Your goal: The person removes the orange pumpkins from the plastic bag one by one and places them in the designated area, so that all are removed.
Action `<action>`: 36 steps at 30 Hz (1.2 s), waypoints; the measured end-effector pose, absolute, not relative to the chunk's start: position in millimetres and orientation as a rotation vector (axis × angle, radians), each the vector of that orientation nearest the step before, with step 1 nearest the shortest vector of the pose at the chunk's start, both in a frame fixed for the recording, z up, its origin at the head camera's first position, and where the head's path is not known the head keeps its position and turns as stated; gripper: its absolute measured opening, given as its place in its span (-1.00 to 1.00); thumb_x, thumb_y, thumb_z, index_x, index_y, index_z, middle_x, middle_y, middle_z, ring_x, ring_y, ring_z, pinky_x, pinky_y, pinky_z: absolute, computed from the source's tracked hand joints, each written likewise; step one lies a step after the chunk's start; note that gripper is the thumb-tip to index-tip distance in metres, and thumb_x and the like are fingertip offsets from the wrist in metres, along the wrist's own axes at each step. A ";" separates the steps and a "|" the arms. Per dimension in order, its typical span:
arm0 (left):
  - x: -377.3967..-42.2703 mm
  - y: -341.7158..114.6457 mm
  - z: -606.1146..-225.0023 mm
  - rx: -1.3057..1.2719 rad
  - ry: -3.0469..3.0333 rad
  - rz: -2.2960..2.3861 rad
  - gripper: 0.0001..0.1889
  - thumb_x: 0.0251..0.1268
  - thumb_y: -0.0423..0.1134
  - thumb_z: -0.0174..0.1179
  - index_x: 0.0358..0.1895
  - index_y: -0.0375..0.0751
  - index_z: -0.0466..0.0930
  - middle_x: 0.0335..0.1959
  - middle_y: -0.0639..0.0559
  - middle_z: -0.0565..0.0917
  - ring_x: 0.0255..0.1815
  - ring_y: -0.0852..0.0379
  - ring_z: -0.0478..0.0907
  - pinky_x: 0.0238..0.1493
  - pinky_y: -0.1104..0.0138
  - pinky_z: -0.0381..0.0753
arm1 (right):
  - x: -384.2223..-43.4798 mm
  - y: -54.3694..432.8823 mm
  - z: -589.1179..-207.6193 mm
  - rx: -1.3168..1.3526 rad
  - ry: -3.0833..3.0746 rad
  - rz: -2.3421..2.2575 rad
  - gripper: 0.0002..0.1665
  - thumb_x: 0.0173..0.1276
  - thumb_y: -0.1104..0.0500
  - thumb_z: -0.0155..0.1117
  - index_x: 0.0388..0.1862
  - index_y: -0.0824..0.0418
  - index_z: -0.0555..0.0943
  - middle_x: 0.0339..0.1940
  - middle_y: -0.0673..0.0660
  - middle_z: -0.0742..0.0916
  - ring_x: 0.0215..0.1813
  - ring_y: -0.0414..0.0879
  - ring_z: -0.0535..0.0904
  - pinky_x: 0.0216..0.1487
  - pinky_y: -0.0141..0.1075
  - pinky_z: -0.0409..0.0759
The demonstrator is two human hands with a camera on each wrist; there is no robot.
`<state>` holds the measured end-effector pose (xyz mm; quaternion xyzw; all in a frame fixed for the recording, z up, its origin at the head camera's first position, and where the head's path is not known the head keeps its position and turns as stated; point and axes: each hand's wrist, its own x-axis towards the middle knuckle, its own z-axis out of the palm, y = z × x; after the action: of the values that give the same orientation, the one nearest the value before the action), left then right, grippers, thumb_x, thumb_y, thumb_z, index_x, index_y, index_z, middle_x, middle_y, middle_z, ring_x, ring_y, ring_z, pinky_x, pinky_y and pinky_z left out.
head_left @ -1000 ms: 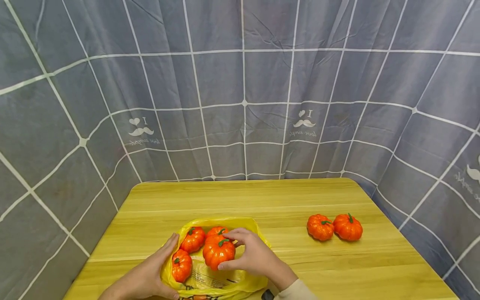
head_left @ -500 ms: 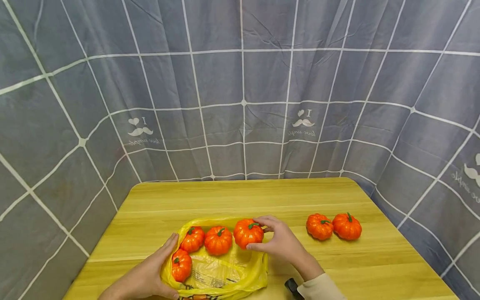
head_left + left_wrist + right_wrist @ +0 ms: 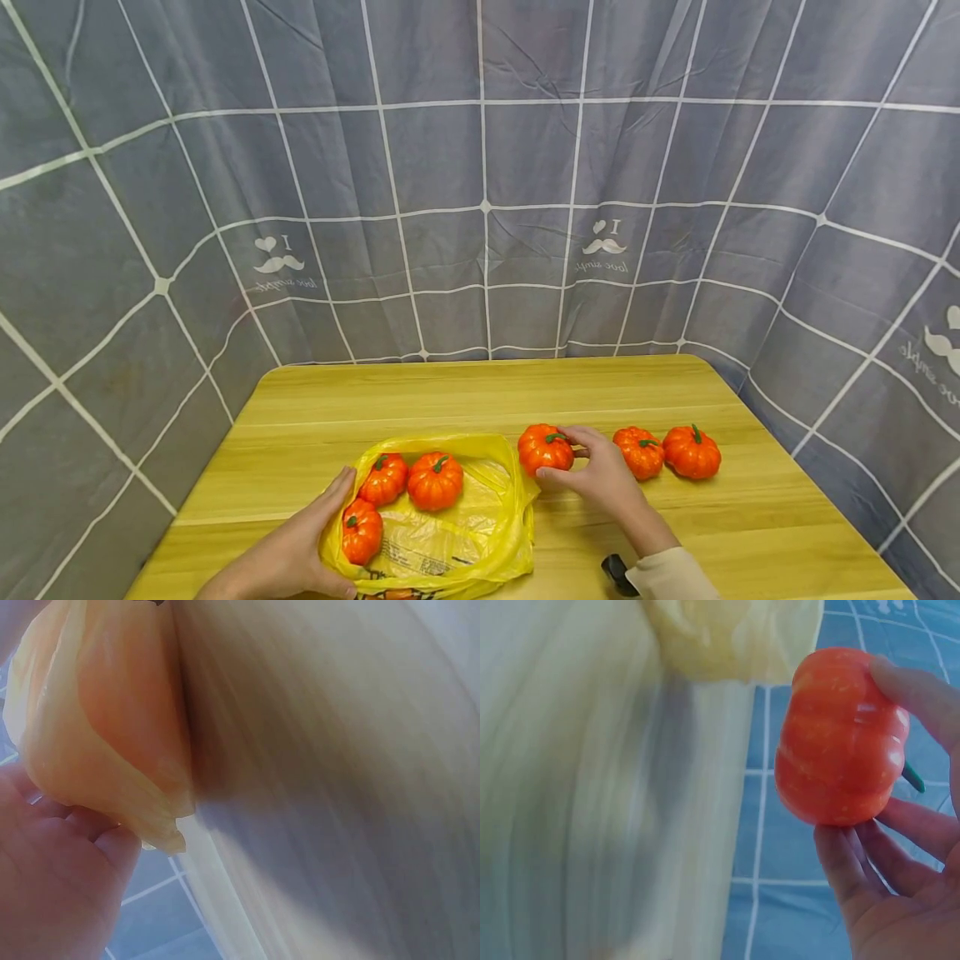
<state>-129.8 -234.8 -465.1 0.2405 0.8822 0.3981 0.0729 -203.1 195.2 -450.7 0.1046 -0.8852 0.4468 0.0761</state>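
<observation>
My right hand (image 3: 600, 473) pinches a small orange pumpkin (image 3: 543, 450) with a green stem, just above the table and right of the yellow plastic bag (image 3: 498, 567). The right wrist view shows the thumb on one side of this pumpkin (image 3: 840, 739) and fingertips on the other. Spread wide, my left hand (image 3: 300, 546) rests against the bag's left side, its fingers fairly straight; in the left wrist view some fingertips are hidden behind the bag (image 3: 127, 705). Inside the bag lie three pumpkins: one at back left (image 3: 384, 479), one at back middle (image 3: 435, 482), one at front left (image 3: 362, 532).
Two more pumpkins sit side by side on the right of the wooden table (image 3: 450, 396), one left (image 3: 639, 454) and one right (image 3: 692, 452). A grey curtain with white lines (image 3: 525, 167) surrounds the table. Something black (image 3: 618, 575) shows beside the right sleeve.
My right hand has lifted the pumpkin out of the bag and carried it right, past the bag's rim. My left hand has stayed at the bag's side.
</observation>
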 end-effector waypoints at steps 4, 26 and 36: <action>-130.1 -235.7 -465.6 0.718 2.647 1.191 0.47 -0.30 0.12 0.64 0.58 -0.47 -0.19 0.58 -0.48 -0.17 0.52 -0.44 -0.16 0.24 0.60 -0.21 | -205.4 204.8 -455.1 0.262 -2.670 1.294 -0.13 -0.02 -0.04 0.70 0.23 0.34 0.62 0.22 0.28 0.63 0.04 0.20 0.66 0.08 0.03 0.64; -131.2 -236.2 -466.2 0.705 2.640 1.179 0.47 -0.28 0.15 0.63 0.60 -0.43 -0.20 0.59 -0.45 -0.16 0.52 -0.42 -0.15 0.25 0.57 -0.20 | -212.1 225.0 -474.2 0.081 -2.740 0.980 -0.13 0.07 0.03 0.64 0.23 0.53 0.55 0.20 0.50 0.58 0.28 0.40 0.43 0.31 0.21 0.39; -130.7 -236.6 -466.4 0.715 2.639 1.181 0.45 -0.27 0.12 0.64 0.59 -0.45 -0.20 0.58 -0.46 -0.15 0.52 -0.42 -0.13 0.27 0.55 -0.17 | -212.5 225.1 -480.3 0.075 -2.781 0.883 -0.12 0.09 -0.03 0.62 0.20 0.55 0.55 0.15 0.53 0.60 0.23 0.43 0.46 0.27 0.24 0.41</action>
<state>-130.7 -236.6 -466.4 0.2392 0.8831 0.3952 0.0818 -212.5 225.1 -480.3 0.0255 -0.9469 0.3007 0.1112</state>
